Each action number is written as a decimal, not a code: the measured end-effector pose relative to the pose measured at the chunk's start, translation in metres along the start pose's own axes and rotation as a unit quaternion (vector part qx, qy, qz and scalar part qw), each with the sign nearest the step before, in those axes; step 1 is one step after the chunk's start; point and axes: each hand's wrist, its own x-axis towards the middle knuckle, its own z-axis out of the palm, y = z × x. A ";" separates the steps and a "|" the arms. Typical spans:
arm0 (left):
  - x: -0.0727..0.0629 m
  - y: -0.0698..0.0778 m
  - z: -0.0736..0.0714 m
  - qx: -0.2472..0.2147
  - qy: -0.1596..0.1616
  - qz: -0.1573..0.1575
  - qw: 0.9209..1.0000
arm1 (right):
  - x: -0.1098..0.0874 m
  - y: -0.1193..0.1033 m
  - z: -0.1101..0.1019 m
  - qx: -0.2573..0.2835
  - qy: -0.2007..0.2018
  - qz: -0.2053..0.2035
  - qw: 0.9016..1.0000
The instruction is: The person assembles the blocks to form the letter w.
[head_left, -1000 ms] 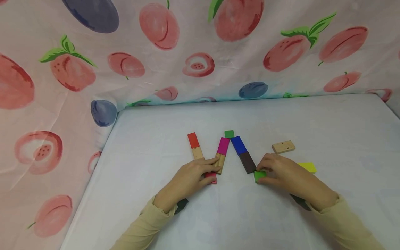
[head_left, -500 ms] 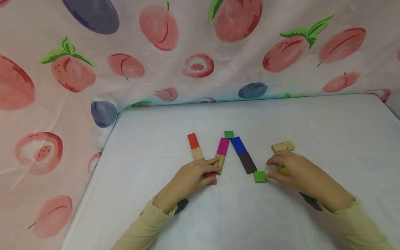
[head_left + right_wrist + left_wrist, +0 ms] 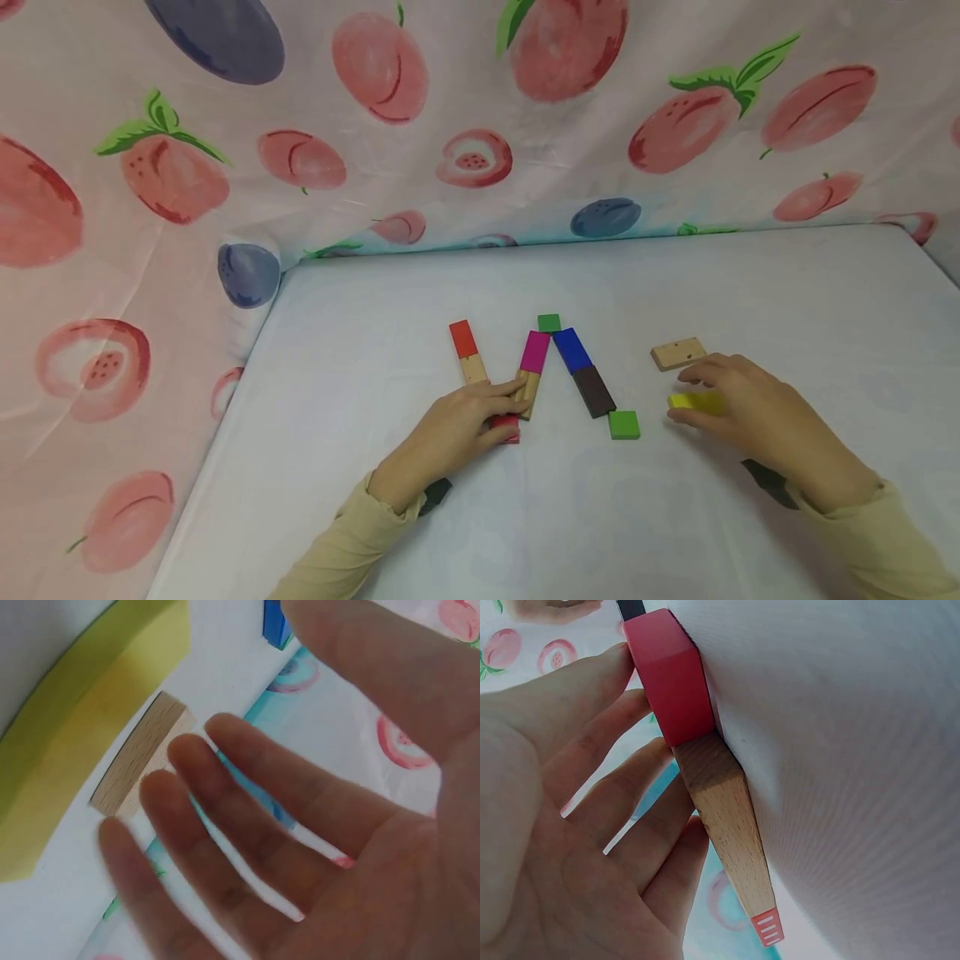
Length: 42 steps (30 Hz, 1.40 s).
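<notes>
With its fingers extended, my left hand (image 3: 457,425) rests on a crimson block (image 3: 509,422) and a plain wooden block (image 3: 532,390). The left wrist view shows the crimson block (image 3: 676,675) meeting the wooden block (image 3: 731,825) end to end, fingertips along their sides. My right hand (image 3: 765,417) hovers over a yellow block (image 3: 686,402), partly hiding it. In the right wrist view its fingers are spread and relaxed, with the yellow block (image 3: 90,735) past the fingertips. A light green block (image 3: 624,425) lies left of that hand, touching the dark brown block (image 3: 595,391).
Blocks form a zigzag: orange-red (image 3: 463,338), wooden (image 3: 473,369), magenta (image 3: 535,352), green (image 3: 549,322) at the peak, then blue (image 3: 572,350). A loose wooden block (image 3: 677,353) lies behind the yellow one. A fruit-print cloth (image 3: 390,175) borders the white table (image 3: 360,333).
My right hand has let go of the light green block, leaving it at the brown block's lower end, and moved right to the yellow block. My left hand has stayed put.
</notes>
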 end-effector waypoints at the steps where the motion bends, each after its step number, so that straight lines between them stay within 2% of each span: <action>1: 0.000 0.000 0.000 0.000 -0.001 -0.001 1.000 | 0.000 0.002 0.000 0.000 -0.002 0.008 1.000; 6: 0.000 0.000 0.000 -0.002 0.001 -0.001 1.000 | 0.001 0.009 -0.002 -0.006 -0.014 0.047 0.999; 20: 0.000 0.000 0.000 -0.005 0.005 0.001 1.000 | 0.001 0.023 0.002 0.004 0.000 0.094 0.996; 42: 0.001 0.000 -0.001 -0.003 0.006 0.004 1.000 | 0.000 0.020 0.010 -0.004 0.004 0.092 0.996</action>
